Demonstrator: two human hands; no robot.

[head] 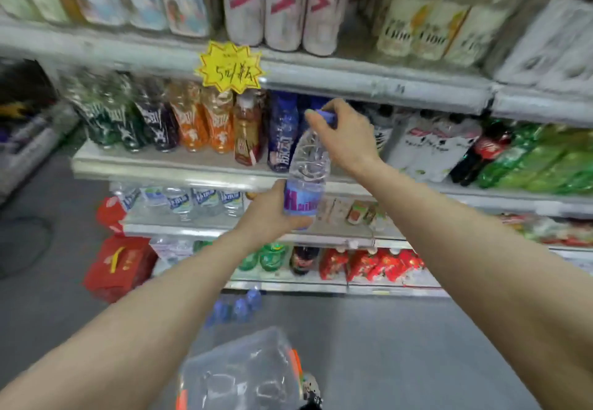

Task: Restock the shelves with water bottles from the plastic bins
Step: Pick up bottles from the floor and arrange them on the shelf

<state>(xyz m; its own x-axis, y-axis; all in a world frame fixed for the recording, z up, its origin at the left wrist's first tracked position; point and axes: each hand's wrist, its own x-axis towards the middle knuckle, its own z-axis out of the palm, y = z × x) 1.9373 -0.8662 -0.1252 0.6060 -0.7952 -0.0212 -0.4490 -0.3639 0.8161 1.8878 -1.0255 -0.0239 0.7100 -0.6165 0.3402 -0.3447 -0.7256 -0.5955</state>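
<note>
- The shelves (321, 182) fill the far side from left to right, several tiers packed with drinks: white cartons and bottles on top, green, purple and orange pouches and dark blue bottles on the tier below.
- A grey floor (401, 329) runs in front of the shelving; a red gift box (118, 265) stands at the lower left beside it.
- A clear plastic bin (240, 374) with orange clips sits on the floor nearest the person.
- A yellow star-shaped price sign (229, 68) hangs from a shelf edge, left of centre.
- The water bottle (308, 169), clear with a purple label and cap, is held up in the air in front of the middle tiers, tilted slightly.
- The left hand (272, 214) wraps its fingers round the bottle's labelled lower part.
- The right hand (343, 133) pinches the purple cap from above.
- A few purple-capped bottles (237, 307) stand on the floor near the lowest shelf, blurred.
</note>
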